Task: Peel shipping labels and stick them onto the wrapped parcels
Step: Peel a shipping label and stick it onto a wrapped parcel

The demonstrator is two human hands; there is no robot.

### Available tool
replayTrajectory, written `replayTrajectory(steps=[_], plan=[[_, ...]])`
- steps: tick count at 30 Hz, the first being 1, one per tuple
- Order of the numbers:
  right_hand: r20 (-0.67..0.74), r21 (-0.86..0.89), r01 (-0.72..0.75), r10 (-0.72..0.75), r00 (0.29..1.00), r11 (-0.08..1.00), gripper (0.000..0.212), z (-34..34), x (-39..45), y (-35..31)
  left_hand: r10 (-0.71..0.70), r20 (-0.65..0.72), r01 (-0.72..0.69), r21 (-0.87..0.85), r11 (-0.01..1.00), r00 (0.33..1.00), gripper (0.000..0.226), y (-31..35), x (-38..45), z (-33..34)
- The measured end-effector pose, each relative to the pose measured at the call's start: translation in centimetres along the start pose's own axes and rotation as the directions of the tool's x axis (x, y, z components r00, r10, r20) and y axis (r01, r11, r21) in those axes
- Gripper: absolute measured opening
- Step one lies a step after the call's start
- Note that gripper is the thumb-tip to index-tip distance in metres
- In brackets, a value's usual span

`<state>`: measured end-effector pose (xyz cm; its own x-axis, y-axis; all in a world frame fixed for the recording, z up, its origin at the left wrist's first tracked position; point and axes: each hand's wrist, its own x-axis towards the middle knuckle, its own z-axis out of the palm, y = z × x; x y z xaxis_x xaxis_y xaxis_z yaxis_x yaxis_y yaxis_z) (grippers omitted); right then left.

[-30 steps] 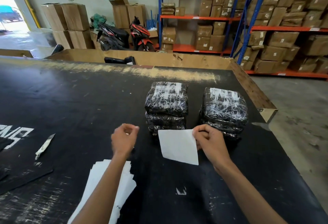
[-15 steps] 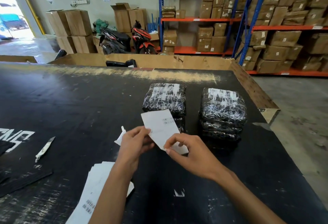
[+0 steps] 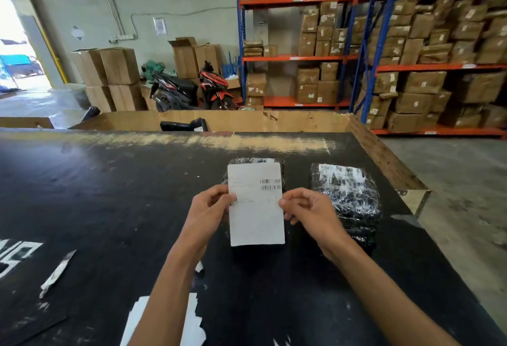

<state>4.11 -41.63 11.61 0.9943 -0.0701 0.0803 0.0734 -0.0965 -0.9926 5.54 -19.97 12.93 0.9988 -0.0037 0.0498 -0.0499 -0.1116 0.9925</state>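
Observation:
A white shipping label [image 3: 256, 208] with barcodes near its upper right is held upright, printed side towards me, over the left stack of black wrapped parcels [image 3: 248, 161], hiding most of it. My left hand [image 3: 210, 208] pinches the label's left edge and my right hand [image 3: 310, 210] pinches its right edge. A second stack of wrapped parcels [image 3: 345, 195] stands just to the right, with white print on its top.
A pile of white label sheets [image 3: 189, 323] lies near the front edge of the black table [image 3: 109, 195]. A paper strip [image 3: 56, 273] lies at the left. A cardboard bin [image 3: 247, 120] stands behind the table; shelves of boxes [image 3: 411, 57] beyond.
The label was turned from blank side to printed side and lifted upright over the left stack. Both hands now hold its side edges. The view tilted upward.

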Motion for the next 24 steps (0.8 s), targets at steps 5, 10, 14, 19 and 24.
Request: replayTrajectory(steps=[5, 10, 14, 19, 24], plan=[[-0.021, 0.058, -0.056, 0.057, 0.998, 0.997, 0.005, 0.9, 3.6, -0.8, -0.001, -0.048, 0.004, 0.055, 0.998, 0.999, 0.010, 0.4, 4.0, -0.2], [-0.095, 0.014, -0.149, 0.149, 0.984, 0.989, 0.004, 1.7, 8.1, -2.0, 0.029, -0.037, -0.021, 0.194, 0.981, 0.999, 0.008, 0.1, 9.6, -0.1], [-0.131, 0.009, -0.213, 0.212, 0.968, 0.977, 0.006, 2.0, 10.7, -1.3, 0.028, -0.025, -0.020, 0.280, 0.960, 0.999, 0.010, 0.1, 12.8, 0.9], [-0.198, -0.060, -0.239, 0.223, 0.954, 0.969, 0.006, 2.1, 12.6, 0.2, 0.052, -0.023, -0.039, 0.402, 0.915, 0.998, 0.007, -0.1, 15.4, 1.6], [-0.256, -0.232, -0.187, 0.125, 0.958, 0.955, 0.004, 2.4, 13.5, 1.4, 0.100, -0.033, -0.069, 0.511, 0.857, 0.994, 0.006, -1.5, 15.9, 2.0]])
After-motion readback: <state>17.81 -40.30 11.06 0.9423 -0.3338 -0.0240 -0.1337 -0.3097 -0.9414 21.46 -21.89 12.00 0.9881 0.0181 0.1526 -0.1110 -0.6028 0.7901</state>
